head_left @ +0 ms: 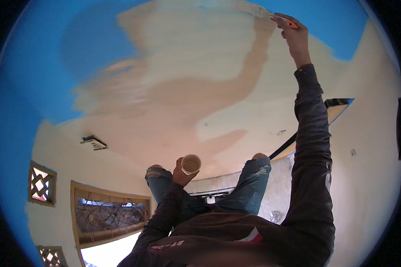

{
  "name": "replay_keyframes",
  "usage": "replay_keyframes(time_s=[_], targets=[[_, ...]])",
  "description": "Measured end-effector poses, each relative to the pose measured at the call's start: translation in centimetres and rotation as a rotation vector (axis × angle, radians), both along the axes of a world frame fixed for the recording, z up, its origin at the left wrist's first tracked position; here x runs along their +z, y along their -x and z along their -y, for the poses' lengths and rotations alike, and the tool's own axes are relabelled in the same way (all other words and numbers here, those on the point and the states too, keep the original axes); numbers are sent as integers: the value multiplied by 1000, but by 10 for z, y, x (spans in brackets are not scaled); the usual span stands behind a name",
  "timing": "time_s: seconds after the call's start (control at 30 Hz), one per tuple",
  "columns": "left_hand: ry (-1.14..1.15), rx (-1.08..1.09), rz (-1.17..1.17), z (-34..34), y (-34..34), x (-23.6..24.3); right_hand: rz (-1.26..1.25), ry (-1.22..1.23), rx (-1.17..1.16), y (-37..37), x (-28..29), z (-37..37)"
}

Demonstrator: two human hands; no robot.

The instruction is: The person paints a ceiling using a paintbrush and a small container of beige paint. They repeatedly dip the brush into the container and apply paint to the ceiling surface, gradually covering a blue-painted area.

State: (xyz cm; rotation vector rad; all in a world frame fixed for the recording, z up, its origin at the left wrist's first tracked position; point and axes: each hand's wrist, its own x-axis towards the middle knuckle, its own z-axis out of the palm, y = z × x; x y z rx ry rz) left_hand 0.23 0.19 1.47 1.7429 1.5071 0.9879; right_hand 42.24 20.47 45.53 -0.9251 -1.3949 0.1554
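Here, the right fingers (286, 18) grip a pale-bristled, orange-handled brush (262, 11) while the left fingers (179, 166) clasp a round whitish cup (192, 173).

Dark long-sleeved top (294, 231) and ripped blue jeans (253, 189)

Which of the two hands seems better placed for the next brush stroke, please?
Probably the right hand: it holds the brush raised near a blue area, while the left hand is lower down, holding a cup.

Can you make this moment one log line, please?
left grip: holding cup | right grip: paintbrush, raised high | painted surface: cream and blue
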Motion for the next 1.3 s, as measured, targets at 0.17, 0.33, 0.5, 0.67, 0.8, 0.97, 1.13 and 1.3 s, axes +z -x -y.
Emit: replay_keyframes(time_s=[0.17,0.33,0.5,0.67,0.8,0.97,1.13,1.3], targets=[[-44,-21,52,-2,3,-12,-10,25,-130,-79,2,7],[-42,-20,38,-3,1,-8,-97,-13,-272,-109,4,42],[-6,-50,46,-2,1,-3,-22,-93,-90,-31,9,57],[11,-61,27,-3,-1,5,118,-39,157,81,19,40],[-66,-28,9,-7,2,-6,176,-120,263,132,29,8],[-132,-4,-7,-6,4,-17,184,-311,309,120,13,-34],[-138,-4,-26,-6,0,-22,47,33,213,48,10,-7],[-91,-19,5,-7,-1,-25,34,37,3,-22,7,3]])
